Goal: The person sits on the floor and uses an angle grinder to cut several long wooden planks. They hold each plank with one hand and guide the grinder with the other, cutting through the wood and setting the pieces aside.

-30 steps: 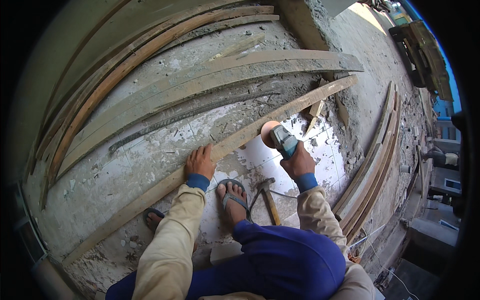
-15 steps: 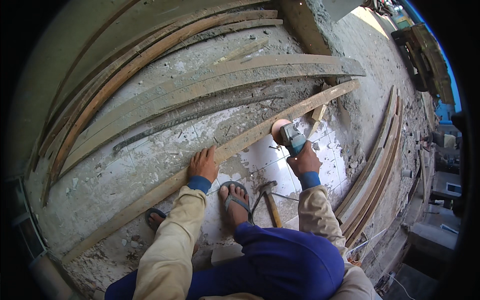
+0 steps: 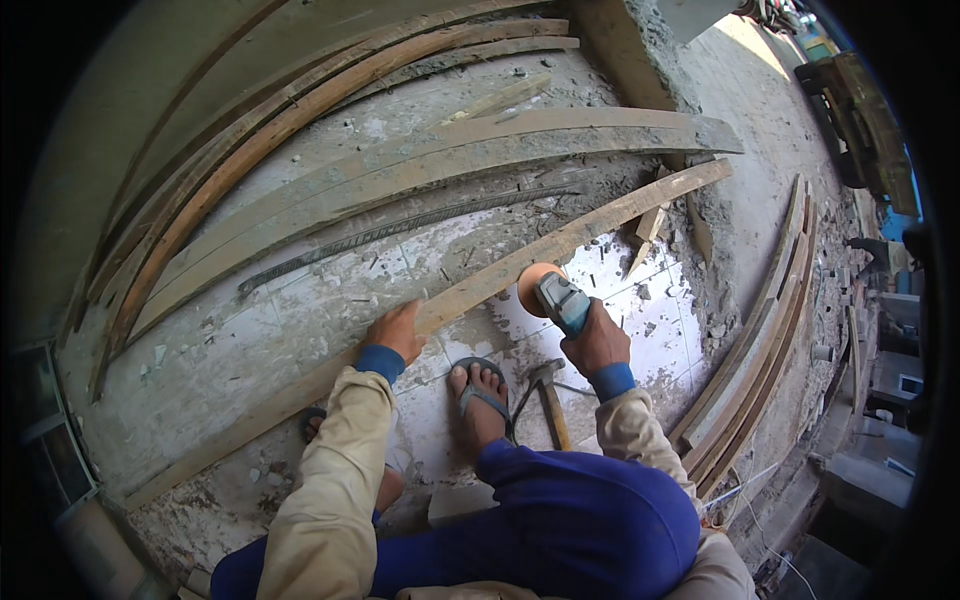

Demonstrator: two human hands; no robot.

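Observation:
A long wooden plank [image 3: 590,228] runs slantwise from the lower left up to the right, its upper face worn and stained. My left hand [image 3: 397,334] is closed around it, the fingers over its far edge. In my right hand [image 3: 598,342] is an angle grinder [image 3: 563,302], gripped by its body. The grinder's orange-brown disc [image 3: 538,287] is at the near edge of the plank, to the right of my left hand; whether it touches the wood, I cannot tell. A hammer [image 3: 552,402] with a wooden handle lies on the floor beside my sandalled foot [image 3: 480,397].
Beyond the plank lie wide grey boards [image 3: 420,172], a ribbed metal strip [image 3: 400,228] and more long timbers [image 3: 300,105]. Stacked timbers [image 3: 755,350] lie at the right. Wood offcuts [image 3: 648,235] and rubble litter the white tiles [image 3: 655,315].
The grinder has moved left along the plank's near edge, toward my left hand. My left hand has shifted slightly left, its fingers now more bent over the plank. The view has shifted a little.

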